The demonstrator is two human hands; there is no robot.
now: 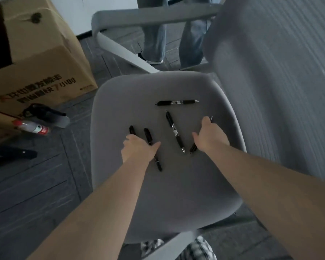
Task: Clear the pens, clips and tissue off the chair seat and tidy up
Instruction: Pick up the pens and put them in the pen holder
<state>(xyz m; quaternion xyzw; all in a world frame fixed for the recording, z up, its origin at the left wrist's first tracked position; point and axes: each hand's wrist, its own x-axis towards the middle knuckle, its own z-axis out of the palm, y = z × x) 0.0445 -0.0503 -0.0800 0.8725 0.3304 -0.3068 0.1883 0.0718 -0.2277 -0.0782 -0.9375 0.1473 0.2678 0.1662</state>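
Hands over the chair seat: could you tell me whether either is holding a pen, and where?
It cannot be told. The left hand and right hand each cover a pen; their fingers are hidden.

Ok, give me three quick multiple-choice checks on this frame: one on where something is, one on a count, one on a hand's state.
1. Where is the cardboard box?
A. On the chair seat
B. On the floor, left of the chair
C. On the backrest

2. How many pens show at least partly on the seat?
A. Two
B. Five
C. Nine

3. What is the right hand doing?
A. Open, palm down over a pen
B. Lifting a pen clear
C. Gripping the armrest

Key: 1 B, it stands on the dark floor by the seat's left edge. 2 B, three lie clear and two are part-hidden under hands. 3 A, its fingers are spread over the pen.
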